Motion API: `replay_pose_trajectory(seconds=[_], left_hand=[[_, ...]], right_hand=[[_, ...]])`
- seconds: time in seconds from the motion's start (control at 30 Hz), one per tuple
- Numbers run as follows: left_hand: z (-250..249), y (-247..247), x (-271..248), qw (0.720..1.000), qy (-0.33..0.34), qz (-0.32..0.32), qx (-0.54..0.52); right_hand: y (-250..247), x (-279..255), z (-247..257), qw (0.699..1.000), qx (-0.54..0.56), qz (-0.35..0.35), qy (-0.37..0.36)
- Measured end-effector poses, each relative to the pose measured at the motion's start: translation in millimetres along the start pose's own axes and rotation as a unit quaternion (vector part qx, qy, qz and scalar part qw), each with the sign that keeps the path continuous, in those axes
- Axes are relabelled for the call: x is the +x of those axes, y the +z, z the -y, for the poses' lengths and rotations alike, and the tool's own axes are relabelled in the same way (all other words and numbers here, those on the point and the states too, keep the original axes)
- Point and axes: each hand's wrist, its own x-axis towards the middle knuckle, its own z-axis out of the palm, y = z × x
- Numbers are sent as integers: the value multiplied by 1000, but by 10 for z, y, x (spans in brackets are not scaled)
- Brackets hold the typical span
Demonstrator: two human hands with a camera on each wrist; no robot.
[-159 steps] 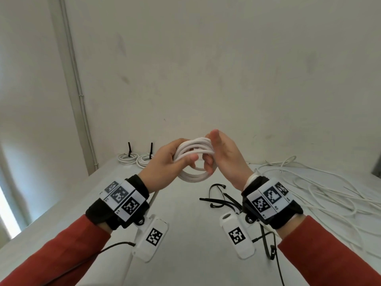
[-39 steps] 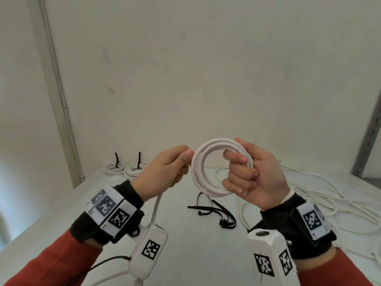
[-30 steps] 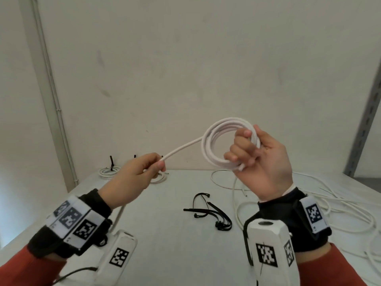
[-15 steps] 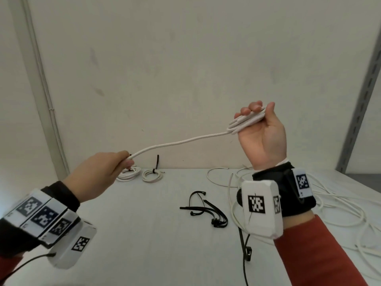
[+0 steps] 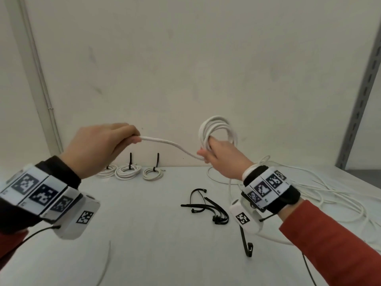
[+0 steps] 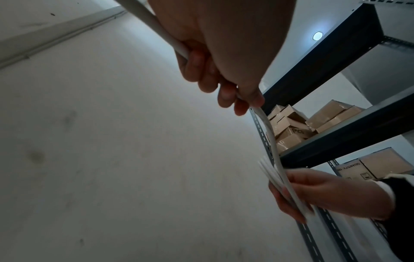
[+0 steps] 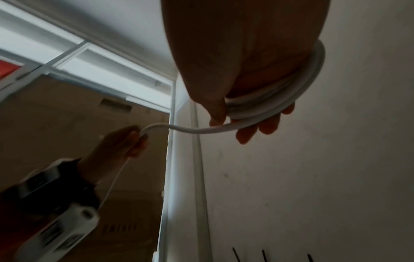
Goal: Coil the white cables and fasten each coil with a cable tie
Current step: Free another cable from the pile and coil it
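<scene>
Cardboard boxes (image 6: pixel 289 127) on metal shelving (image 6: pixel 349 136)

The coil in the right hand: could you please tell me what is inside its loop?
The right hand reaches through the coil; its fingers poke out beyond. The rest of the fingers are covered by cable.

In the head view, the left hand (image 5: pixel 97 149) hides the stretch of white cable (image 5: pixel 171 144) passing through its grip, so only the part leaving toward the right hand (image 5: pixel 222 155) shows. The right hand's fingers sit inside the coil (image 5: pixel 217 131) and cannot be seen from above. Both red sleeves are cut off by the bottom edge. The loose cables (image 5: pixel 321 195) on the desk (image 5: pixel 144 234) run out of the right edge. A third tied coil (image 5: pixel 106 172) at the back is partly behind the left wrist. In the right wrist view, the left hand (image 7: pixel 118 145) is blurred and dim. Lettering on the boxes (image 6: pixel 289 127) in the left wrist view is too small to read.
</scene>
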Motion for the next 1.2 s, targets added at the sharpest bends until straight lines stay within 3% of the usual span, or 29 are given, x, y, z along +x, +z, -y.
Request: replay_pose_trajectory(seconds=[0.1,0.27,0.33,0.4,0.53,0.73,0.87,1.1,1.2], left_hand=[[54,1,78,1000,-17,-16,7],[176,60,194,997,-74,-16,-9],[200,116,232,996,-93,-5,-12],[198,188,249,994,-107,6,-36],[79,363,191,984,-108,26,-139],[-95,521,38,977,-110,5,-185],[-21,535,-62,986,-115,-20,-120],[-147,377,-41,998,-68,8,13],[-333,322,20,997,-6,34,66]], right_hand=[[-6,-100,116,995,-25,92,-6],[-59,-257,263,991,100,74,-53],[-65,-293,307,972,211,86,-47],[-95,-320,351,932,351,88,-33],[-223,-329,385,818,573,39,-33],[-401,-317,342,646,763,-14,2],[-486,-303,165,532,845,-13,-59],[-553,-264,70,433,894,-112,-34],[-554,-137,129,425,878,-220,11]])
